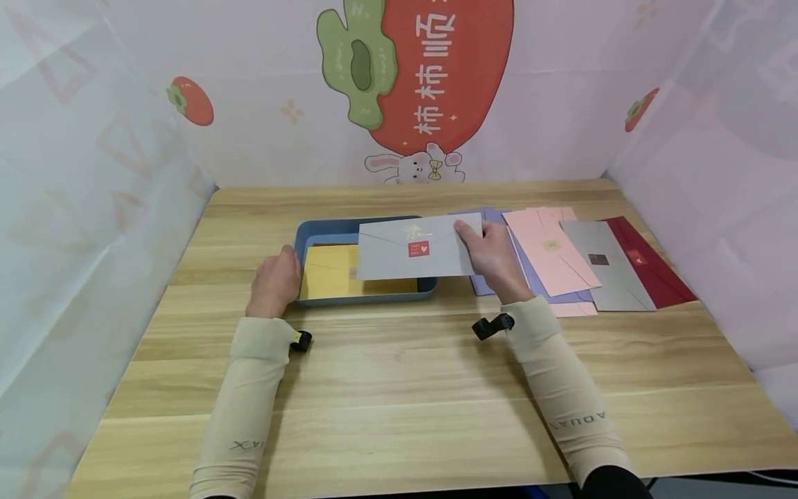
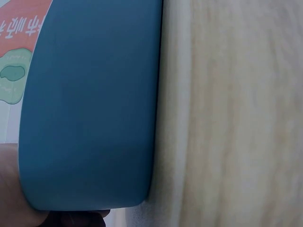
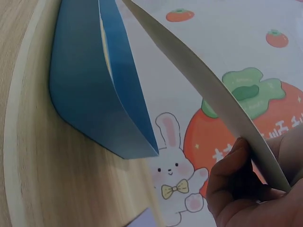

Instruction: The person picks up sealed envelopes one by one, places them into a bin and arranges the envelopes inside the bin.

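A grey envelope with a red square sticker is in my right hand, pinched at its right end, thumb on top. The envelope hangs over the right part of a blue tray. In the right wrist view the envelope is edge-on, bowed slightly, and apart from the tray's rim. My left hand holds the tray's left end. The left wrist view shows the tray's side wall, with dark fingertips just past its end. Inside the tray lies a yellow envelope, with a dark red edge behind it.
Right of the tray, purple envelopes, a pink envelope, another grey envelope and a dark red envelope overlap on the wooden table. A printed cloth stands behind the table and along both sides.
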The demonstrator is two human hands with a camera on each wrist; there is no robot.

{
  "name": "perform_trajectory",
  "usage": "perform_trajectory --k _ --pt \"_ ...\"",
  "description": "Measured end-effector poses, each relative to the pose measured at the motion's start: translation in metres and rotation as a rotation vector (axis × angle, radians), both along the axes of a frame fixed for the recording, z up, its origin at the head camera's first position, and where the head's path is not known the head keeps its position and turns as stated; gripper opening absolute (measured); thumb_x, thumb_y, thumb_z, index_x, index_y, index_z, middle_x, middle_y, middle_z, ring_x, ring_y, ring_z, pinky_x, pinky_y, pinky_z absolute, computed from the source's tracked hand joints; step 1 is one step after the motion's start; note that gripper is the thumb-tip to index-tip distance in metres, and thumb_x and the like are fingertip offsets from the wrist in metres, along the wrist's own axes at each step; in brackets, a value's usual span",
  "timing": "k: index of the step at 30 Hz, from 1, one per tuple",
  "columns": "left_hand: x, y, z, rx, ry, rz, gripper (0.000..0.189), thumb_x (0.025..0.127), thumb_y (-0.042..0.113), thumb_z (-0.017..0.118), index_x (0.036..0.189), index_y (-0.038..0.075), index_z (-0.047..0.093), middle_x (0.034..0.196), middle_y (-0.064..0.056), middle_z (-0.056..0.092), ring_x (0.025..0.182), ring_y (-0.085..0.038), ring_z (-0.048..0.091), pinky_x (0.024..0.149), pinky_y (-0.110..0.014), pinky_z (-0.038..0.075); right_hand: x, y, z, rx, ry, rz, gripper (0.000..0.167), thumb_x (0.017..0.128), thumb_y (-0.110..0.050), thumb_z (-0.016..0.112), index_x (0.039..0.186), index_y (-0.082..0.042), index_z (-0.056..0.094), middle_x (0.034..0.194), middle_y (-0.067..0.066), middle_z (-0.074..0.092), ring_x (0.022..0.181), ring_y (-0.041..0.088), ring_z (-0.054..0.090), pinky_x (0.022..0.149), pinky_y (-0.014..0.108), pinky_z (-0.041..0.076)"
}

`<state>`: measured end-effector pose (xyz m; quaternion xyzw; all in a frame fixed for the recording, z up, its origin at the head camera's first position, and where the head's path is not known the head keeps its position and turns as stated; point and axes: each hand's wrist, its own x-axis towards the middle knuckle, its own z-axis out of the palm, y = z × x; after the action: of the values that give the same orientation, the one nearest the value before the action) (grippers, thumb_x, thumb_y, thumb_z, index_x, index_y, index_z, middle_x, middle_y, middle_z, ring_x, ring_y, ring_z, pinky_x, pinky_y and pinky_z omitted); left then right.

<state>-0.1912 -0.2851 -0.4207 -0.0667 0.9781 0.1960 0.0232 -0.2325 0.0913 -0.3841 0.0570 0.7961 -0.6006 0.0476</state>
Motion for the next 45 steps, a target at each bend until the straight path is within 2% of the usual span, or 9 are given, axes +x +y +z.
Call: perform_trajectory --k 5,12,22,33,41,45 --pt "-0.001 0.0 0.002 -0.013 0.011 -0.006 0.033 0.115 0.021 0.028 0.114 -0.004 0.05 0.097 -0.032 0.062 0.083 -0.044 0.063 0.067 -0.053 0.051 0.0 -0.011 0.0 -0.037 0.01 0.013 0.043 0.109 -0.038 0.06 0.13 -0.001 0.068 0.123 0.021 0.074 0.095 0.024 0.077 0.075 0.036 0.065" --pt "-0.002 0.0 0.003 -0.019 0.016 -0.008 0.035 0.115 0.022 0.027 0.114 -0.004 0.05 0.103 -0.037 0.064 0.091 -0.051 0.066 0.071 -0.059 0.054 -0.002 -0.029 0.002 -0.07 -0.003 0.035 0.043 0.108 -0.039 0.061 0.131 -0.003 0.067 0.123 0.02 0.075 0.098 0.028 0.078 0.076 0.039 0.065" --pt "-0.003 0.001 0.002 -0.019 0.006 -0.008 0.034 0.115 0.022 0.027 0.117 -0.005 0.049 0.107 -0.038 0.064 0.096 -0.053 0.066 0.074 -0.062 0.054 -0.004 -0.052 0.0 -0.074 0.032 0.068 0.038 0.108 -0.034 0.062 0.126 -0.002 0.068 0.117 0.018 0.076 0.095 0.028 0.078 0.074 0.038 0.065" --pt "-0.002 0.001 0.0 -0.018 -0.025 -0.002 0.037 0.115 0.023 0.026 0.123 -0.006 0.05 0.102 -0.033 0.064 0.085 -0.043 0.065 0.068 -0.053 0.054 -0.001 -0.071 -0.013 -0.019 0.068 0.142 0.035 0.109 -0.036 0.06 0.124 -0.007 0.07 0.116 0.016 0.077 0.097 0.03 0.079 0.076 0.042 0.065" --pt "-0.001 0.001 -0.001 -0.02 -0.007 0.004 0.036 0.115 0.023 0.026 0.119 -0.005 0.049 0.106 -0.037 0.064 0.095 -0.052 0.067 0.074 -0.061 0.055 0.006 -0.086 -0.024 0.011 0.109 0.175 0.03 0.108 -0.036 0.062 0.115 -0.008 0.071 0.108 0.014 0.079 0.09 0.027 0.081 0.069 0.039 0.065" --pt "-0.003 0.001 -0.001 -0.029 0.001 0.0 0.036 0.115 0.022 0.027 0.118 -0.005 0.05 0.102 -0.036 0.065 0.089 -0.048 0.067 0.07 -0.058 0.055 0.007 -0.092 -0.027 0.101 0.161 0.201 0.029 0.105 -0.035 0.068 0.113 -0.008 0.068 0.105 0.012 0.079 0.087 0.025 0.08 0.068 0.036 0.064"
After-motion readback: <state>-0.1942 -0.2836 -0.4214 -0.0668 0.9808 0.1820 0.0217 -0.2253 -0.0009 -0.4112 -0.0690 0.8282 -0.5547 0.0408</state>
